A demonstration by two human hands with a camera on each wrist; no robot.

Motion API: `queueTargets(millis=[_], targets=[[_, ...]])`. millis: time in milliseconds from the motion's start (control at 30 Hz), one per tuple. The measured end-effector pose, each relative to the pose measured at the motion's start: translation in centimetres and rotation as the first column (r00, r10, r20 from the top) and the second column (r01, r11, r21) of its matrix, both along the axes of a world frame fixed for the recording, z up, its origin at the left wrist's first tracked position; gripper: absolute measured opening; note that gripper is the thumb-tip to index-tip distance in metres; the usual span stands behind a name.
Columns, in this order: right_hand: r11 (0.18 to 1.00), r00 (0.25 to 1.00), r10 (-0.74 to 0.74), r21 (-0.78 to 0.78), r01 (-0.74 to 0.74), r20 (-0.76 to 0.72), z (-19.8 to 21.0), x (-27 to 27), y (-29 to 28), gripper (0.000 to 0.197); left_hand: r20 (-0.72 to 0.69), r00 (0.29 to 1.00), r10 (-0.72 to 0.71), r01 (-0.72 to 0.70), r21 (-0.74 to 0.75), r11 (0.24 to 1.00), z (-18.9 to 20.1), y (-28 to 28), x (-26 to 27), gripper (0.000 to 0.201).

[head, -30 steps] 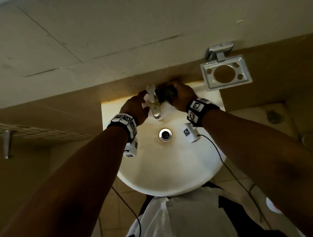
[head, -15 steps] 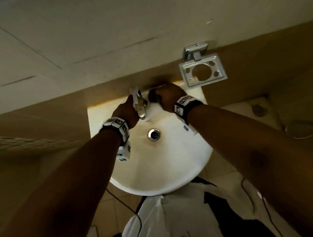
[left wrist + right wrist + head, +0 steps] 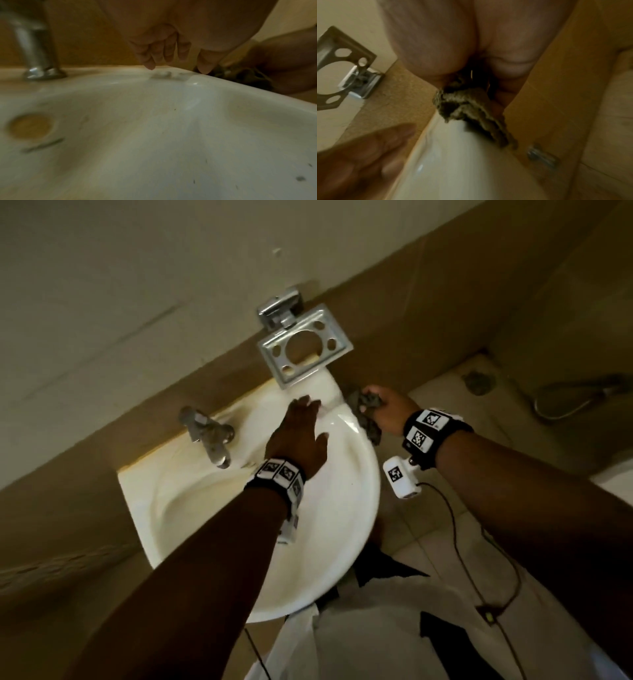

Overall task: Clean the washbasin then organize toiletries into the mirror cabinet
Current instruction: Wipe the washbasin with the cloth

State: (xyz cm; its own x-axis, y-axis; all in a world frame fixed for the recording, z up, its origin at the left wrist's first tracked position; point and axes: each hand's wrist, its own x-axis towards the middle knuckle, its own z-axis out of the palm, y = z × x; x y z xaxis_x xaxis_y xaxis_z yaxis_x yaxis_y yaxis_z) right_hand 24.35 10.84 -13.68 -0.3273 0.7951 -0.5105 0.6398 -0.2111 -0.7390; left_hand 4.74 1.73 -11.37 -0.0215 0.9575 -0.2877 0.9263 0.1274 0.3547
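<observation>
Fingers of the right hand [image 3: 388,412] curl round a dark crumpled rag [image 3: 364,414], pressing it on the outer rim of the white ceramic washbasin [image 3: 342,508] at two o'clock. The left hand [image 3: 301,436], fingers straight, hovers over the bowl's back rim, right of the metal tap [image 3: 209,436].

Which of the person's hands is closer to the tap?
Left. The left hand hangs over the basin just right of the tap; the right hand grips a cloth at the basin's far right edge.
</observation>
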Motion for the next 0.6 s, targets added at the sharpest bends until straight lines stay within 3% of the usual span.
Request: queueTargets(millis=[167, 267, 400, 500, 600], targets=[[0.971, 0.976, -0.148, -0.212, 0.113, -0.158, -1.7, 1.0, -0.1, 0.042, -0.181, 0.982, -0.053, 0.021, -0.176, 0.984, -0.4, 4.3, 2.2, 0.086], [0.984, 0.972, -0.081, -0.171, 0.044, -0.220, -2.5, -1.7, 4.0, 0.041, -0.253, 0.967, -0.042, -0.020, -0.239, 0.971, -0.6, 5.2, 2.9, 0.104], [0.990, 0.948, -0.020, -0.142, -0.027, -0.319, -1.6, -3.7, 7.4, 0.035, -0.334, 0.941, -0.045, -0.066, -0.312, 0.948, 0.3, 6.5, 3.8, 0.110], [0.984, 0.940, -0.054, -0.178, -0.007, -0.338, -2.3, -2.7, 6.5, 0.035, -0.364, 0.931, -0.034, -0.102, -0.348, 0.932, 0.9, 7.0, 4.2, 0.112], [0.984, 0.952, 0.023, -0.161, -0.076, -0.305, -3.9, 0.4, 3.5, 0.029, -0.391, 0.918, -0.064, -0.091, -0.364, 0.927, 1.1, 7.1, 4.2, 0.114]])
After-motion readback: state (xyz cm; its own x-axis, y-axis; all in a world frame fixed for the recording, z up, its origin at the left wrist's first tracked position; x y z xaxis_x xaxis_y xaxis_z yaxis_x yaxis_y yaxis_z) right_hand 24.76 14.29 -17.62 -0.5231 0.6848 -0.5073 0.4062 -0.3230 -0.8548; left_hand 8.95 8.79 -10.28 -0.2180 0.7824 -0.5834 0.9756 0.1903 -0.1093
